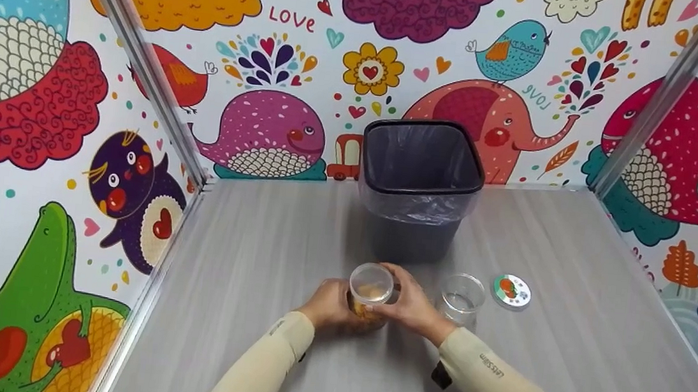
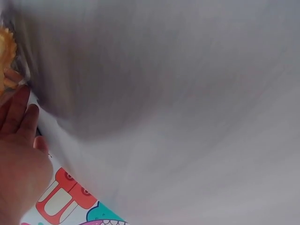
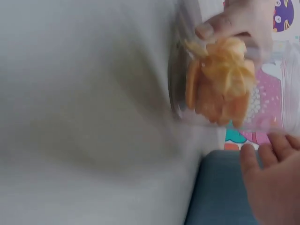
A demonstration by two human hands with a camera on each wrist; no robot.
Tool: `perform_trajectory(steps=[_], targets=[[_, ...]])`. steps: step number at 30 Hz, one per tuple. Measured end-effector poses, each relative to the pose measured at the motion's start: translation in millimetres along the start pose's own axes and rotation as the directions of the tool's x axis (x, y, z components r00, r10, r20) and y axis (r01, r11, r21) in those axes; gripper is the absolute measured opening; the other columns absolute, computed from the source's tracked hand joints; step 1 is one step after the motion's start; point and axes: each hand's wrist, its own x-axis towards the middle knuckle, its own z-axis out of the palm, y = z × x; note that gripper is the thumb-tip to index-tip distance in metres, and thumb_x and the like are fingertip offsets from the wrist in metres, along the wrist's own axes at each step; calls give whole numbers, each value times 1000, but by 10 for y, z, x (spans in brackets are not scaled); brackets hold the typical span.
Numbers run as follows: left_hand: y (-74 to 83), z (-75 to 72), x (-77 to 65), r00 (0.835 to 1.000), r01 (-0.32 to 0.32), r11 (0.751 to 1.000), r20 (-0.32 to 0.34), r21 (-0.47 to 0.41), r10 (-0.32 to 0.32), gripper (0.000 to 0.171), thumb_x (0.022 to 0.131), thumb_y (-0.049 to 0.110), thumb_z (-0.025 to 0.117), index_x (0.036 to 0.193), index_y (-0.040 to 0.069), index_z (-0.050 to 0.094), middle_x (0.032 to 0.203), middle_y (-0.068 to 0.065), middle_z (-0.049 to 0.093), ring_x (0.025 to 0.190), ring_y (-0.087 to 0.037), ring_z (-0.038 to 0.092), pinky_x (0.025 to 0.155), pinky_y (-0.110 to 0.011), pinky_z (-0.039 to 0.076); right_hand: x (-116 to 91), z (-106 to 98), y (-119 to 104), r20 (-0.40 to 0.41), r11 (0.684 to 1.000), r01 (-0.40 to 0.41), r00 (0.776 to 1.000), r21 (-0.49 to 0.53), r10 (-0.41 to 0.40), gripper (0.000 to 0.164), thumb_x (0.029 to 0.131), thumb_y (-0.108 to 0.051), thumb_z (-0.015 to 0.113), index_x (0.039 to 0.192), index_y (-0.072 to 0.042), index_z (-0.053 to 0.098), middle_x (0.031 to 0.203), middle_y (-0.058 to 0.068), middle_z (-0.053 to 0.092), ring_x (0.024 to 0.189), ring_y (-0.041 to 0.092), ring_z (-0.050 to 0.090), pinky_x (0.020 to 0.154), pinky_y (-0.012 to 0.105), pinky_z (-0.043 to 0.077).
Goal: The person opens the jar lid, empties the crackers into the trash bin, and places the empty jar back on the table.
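Observation:
A clear plastic jar [image 1: 373, 281] with orange-yellow snack pieces [image 3: 225, 84] in its lower part stands upright between both hands. My left hand [image 1: 332, 303] grips it low on the left; its thumb lies across the wall in the right wrist view. My right hand [image 1: 412, 304] holds the upper part from the right, thumb in front, a finger around the far side. In the left wrist view the left hand [image 2: 21, 164] shows at the edge beside the snack pieces [image 2: 5, 51]. A second clear jar [image 1: 462, 296], apparently without contents, stands right of the right hand.
A round lid with a printed picture [image 1: 512, 292] lies right of the second jar. Behind the jars stands a dark grey bin [image 1: 409, 234] with a clear liner over its rim. Patterned walls with metal posts [image 1: 143, 67] enclose the grey table [image 1: 254, 244].

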Motion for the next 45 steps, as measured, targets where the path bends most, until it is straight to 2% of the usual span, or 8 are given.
perform_trajectory(steps=[3,6,14,17,22,28,38,45], targets=[[12,7,9,1000,-4,1000,8,24,3,53,56,35,98,98,15,73,85,13,69,79,-6,63,77,-27,53,-7,-27,-6,3,1000,1,1000,4,-1,85,71,-21,92,138,6,48,132,21,56,119,38,53,98,50,46],[16,19,13,1000,-7,999,15,38,6,54,54,33,99,97,15,73,84,14,69,78,-5,63,76,-27,53,27,-132,-8,105,998,-21,994,67,13,84,72,-13,90,141,6,45,135,23,53,121,40,53,99,51,45],[-3,29,13,998,34,999,46,0,-34,57,48,23,101,97,17,73,83,16,68,78,-5,63,77,-27,53,189,-352,12,358,997,-48,933,65,21,85,76,-9,85,147,5,39,141,22,50,128,39,47,105,52,38],[-8,22,20,999,27,1000,40,4,-27,57,48,23,100,97,17,73,83,16,68,79,-5,63,77,-27,53,180,-326,-3,321,998,-51,946,40,36,88,75,-12,87,147,3,39,141,20,50,126,38,49,104,51,40],[-13,-2,29,1000,2,999,25,47,-3,55,51,30,99,97,18,73,84,16,68,79,-4,63,78,-26,52,58,-154,-16,125,998,-56,991,30,52,92,71,-19,91,144,4,40,139,21,49,121,38,54,98,49,45],[-2,-32,44,1000,-19,997,2,80,19,52,58,41,96,97,16,73,84,13,69,78,-6,63,77,-29,53,3,3,-22,-37,1000,-15,999,0,15,86,70,-21,92,137,5,46,132,26,53,121,40,51,99,51,45],[-17,-15,26,1000,-8,997,12,80,7,53,50,32,99,93,16,73,79,15,67,74,-5,62,74,-26,53,134,-224,-42,223,996,-55,974,74,37,83,74,2,85,144,11,40,138,30,47,121,46,50,97,58,43],[-33,-14,21,1000,2,999,12,54,-2,55,48,29,99,95,16,73,81,16,68,76,-5,62,75,-26,52,163,-273,-49,247,999,-46,968,-7,46,88,75,-18,89,147,0,41,142,18,49,126,34,49,104,50,40]])
